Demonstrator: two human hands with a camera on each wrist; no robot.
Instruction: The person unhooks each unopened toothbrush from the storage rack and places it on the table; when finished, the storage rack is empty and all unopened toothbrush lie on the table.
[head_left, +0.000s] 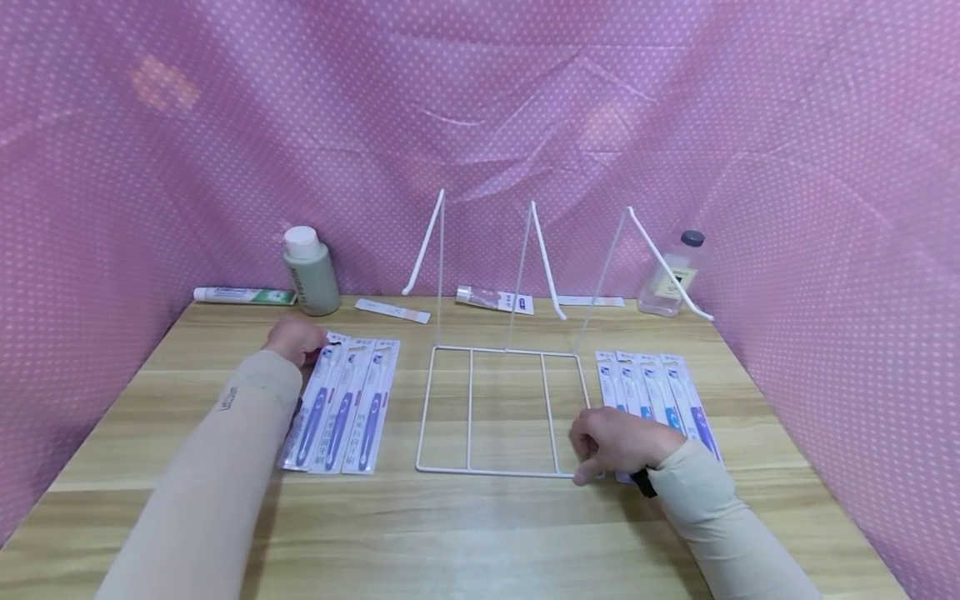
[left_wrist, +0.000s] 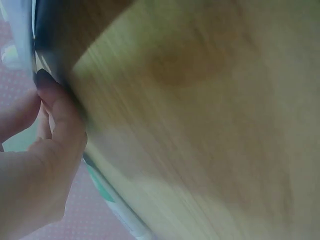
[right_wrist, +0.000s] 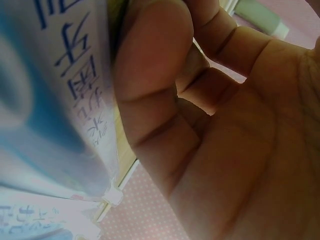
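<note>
My left hand (head_left: 294, 339) pinches the upper end of the leftmost packaged toothbrush (head_left: 315, 417) between thumb and fingers. Two more purple toothbrushes in clear-and-white packs, a middle one (head_left: 342, 417) and a right one (head_left: 371, 417), lie beside it. In the left wrist view, thumb and forefinger meet at the pack's edge. My right hand (head_left: 618, 442), fingers loosely bent, hovers at the front right corner of a white wire rack (head_left: 495, 472). Close to its fingers, several packaged toothbrushes (head_left: 660, 392), blue and purple, lie partly covered by the hand. Nothing shows between its fingers.
Three wire prongs (head_left: 542, 258) rise from the rack's back. Along the rear edge are a toothpaste tube (head_left: 243, 295), a green bottle (head_left: 313, 275), a flat strip pack (head_left: 392, 311), a second tube (head_left: 491, 299), another strip (head_left: 592, 301) and a clear bottle (head_left: 666, 287). Pink dotted cloth (head_left: 480, 125) encloses the table.
</note>
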